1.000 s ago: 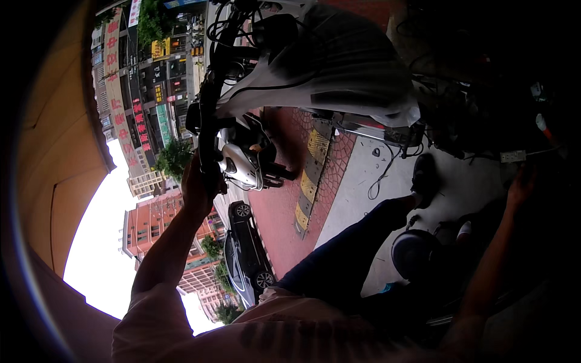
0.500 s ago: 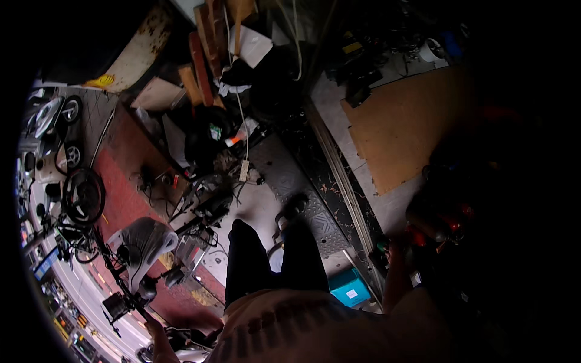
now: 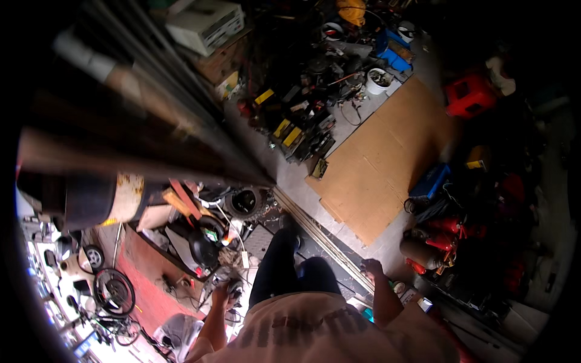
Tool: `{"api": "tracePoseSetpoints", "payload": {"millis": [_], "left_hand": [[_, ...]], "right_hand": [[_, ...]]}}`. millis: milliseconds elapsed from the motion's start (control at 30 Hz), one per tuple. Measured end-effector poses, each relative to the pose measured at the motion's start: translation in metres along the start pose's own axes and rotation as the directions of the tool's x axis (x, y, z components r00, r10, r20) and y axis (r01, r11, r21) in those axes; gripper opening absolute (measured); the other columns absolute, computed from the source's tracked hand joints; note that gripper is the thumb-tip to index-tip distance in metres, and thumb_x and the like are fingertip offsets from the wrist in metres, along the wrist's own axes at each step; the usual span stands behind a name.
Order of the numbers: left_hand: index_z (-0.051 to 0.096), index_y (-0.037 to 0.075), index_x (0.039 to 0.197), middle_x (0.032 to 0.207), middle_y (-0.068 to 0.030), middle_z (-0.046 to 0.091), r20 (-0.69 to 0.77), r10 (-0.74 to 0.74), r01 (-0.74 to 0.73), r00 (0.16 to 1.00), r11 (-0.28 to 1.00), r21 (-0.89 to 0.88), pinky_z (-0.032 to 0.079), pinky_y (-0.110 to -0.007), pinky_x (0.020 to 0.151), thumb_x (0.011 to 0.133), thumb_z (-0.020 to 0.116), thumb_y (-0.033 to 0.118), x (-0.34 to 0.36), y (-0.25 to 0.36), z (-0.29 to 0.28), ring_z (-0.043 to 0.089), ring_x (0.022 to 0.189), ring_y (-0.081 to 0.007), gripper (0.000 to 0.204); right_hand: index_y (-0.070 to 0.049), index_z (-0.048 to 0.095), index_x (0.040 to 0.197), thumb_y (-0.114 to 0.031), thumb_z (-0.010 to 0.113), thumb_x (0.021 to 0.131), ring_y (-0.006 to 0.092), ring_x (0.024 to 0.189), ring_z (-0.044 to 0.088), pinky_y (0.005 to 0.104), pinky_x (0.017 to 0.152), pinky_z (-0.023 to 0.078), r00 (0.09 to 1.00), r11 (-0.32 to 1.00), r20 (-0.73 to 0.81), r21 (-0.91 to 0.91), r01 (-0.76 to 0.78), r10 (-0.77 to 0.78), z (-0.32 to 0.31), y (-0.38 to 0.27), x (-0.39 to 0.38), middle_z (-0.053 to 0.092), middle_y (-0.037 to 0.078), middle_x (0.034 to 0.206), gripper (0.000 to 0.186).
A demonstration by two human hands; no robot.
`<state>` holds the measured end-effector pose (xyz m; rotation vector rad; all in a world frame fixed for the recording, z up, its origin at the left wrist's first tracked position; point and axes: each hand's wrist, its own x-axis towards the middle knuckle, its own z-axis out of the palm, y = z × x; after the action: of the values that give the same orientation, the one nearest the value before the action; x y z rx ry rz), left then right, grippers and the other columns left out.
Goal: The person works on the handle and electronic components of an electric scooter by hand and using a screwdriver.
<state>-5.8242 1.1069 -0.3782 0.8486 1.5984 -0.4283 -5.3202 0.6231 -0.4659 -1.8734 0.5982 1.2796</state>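
I stand astride the metal door track [image 3: 324, 239] at a shop entrance. My right hand [image 3: 373, 268] hangs to the right of my legs, above the track; its fingers look loosely apart and nothing shows in them. On the other side, my left hand [image 3: 223, 295] is low beside my thigh. Dark parts lie right behind its fingers, so I cannot make out whether it holds any of them. A white cable with a power strip [image 3: 245, 259] runs down near that hand. Ahead of my right side, a large flat cardboard sheet [image 3: 381, 169] covers the floor.
Batteries and tools [image 3: 296, 130] crowd the floor ahead, near a white bucket [image 3: 378, 81] and blue bin [image 3: 394, 51]. Red fire extinguishers [image 3: 440, 235] and a red jerrycan [image 3: 469, 97] stand right. A tyre [image 3: 244, 202] and bicycle [image 3: 114, 291] are left. A shutter post [image 3: 175, 97] rises ahead.
My view has swung right, toward the shop interior, and I have stepped toward the door track. My left hand has come away from the scooter handlebar; my right has moved off the dark area beside the extinguishers.
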Motion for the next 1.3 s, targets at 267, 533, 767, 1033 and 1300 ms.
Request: {"api": "tracePoseSetpoints", "payload": {"millis": [267, 533, 767, 1033, 1300], "left_hand": [[0.069, 0.004, 0.12, 0.123, -0.0218, 0.069, 0.371, 0.741, -0.749, 0.56, 0.261, 0.609, 0.052, -0.046, 0.097, 0.094, 0.068, 0.042, -0.106, 0.411, 0.236, 0.067, 0.116, -0.0348, 0.046], [0.06, -0.002, 0.128, 0.117, -0.025, 0.065, -0.006, 0.999, -0.638, -0.031, -0.015, 0.77, 0.051, -0.052, 0.094, 0.085, 0.082, 0.033, -0.16, 0.799, 0.361, 0.061, 0.111, -0.0439, 0.06], [0.05, 0.0, 0.145, 0.151, -0.0257, 0.047, -0.059, 0.98, -0.067, -0.189, 0.047, 0.997, 0.043, -0.054, 0.11, 0.09, 0.07, 0.048, -0.145, 1.127, 0.269, 0.051, 0.133, -0.0478, 0.076], [0.061, 0.003, 0.132, 0.133, -0.0214, 0.061, -0.105, 0.973, 0.357, 0.207, 0.025, 0.934, 0.057, -0.049, 0.094, 0.082, 0.067, 0.073, -0.137, 1.276, 0.265, 0.062, 0.121, -0.0387, 0.086], [0.066, -0.001, 0.116, 0.114, -0.0221, 0.064, 0.047, 0.999, 0.421, 0.014, -0.049, 0.906, 0.058, -0.052, 0.086, 0.078, 0.074, 0.069, -0.105, 1.277, 0.232, 0.066, 0.101, -0.0394, 0.08]], "right_hand": [[-0.004, 0.069, 0.109, -0.02, 0.068, 0.095, 0.0177, 0.061, 0.068, 0.0285, 0.048, 0.047, 0.939, 0.939, -0.26, 0.2, 0.281, -0.226, -0.021, -0.264, -0.032, 0.073, 0.011, 0.087, 0.021], [-0.016, 0.061, 0.084, -0.021, 0.065, 0.094, 0.0117, 0.052, 0.056, 0.0247, 0.04, 0.034, 0.998, 0.936, -0.037, 0.345, 0.066, -0.057, -0.063, -0.438, 0.127, 0.061, 0.001, 0.074, 0.012], [-0.006, 0.069, 0.104, -0.032, 0.062, 0.097, 0.0158, 0.069, 0.068, 0.0304, 0.057, 0.049, 0.912, 0.915, 0.1, -0.025, 0.402, -0.398, -0.026, -0.737, 0.249, 0.074, 0.006, 0.092, 0.028], [-0.002, 0.071, 0.107, -0.032, 0.067, 0.099, 0.0138, 0.073, 0.068, 0.0281, 0.066, 0.053, 0.808, 0.832, 0.201, 0.156, 0.532, -0.554, 0.069, -1.008, 0.275, 0.071, 0.005, 0.086, 0.03], [-0.011, 0.069, 0.127, -0.032, 0.071, 0.099, 0.0127, 0.09, 0.072, 0.0257, 0.073, 0.053, 0.608, 0.831, 0.577, 0.464, 0.305, -0.545, 0.283, -1.144, 0.25, 0.076, 0.003, 0.109, 0.035]]}}
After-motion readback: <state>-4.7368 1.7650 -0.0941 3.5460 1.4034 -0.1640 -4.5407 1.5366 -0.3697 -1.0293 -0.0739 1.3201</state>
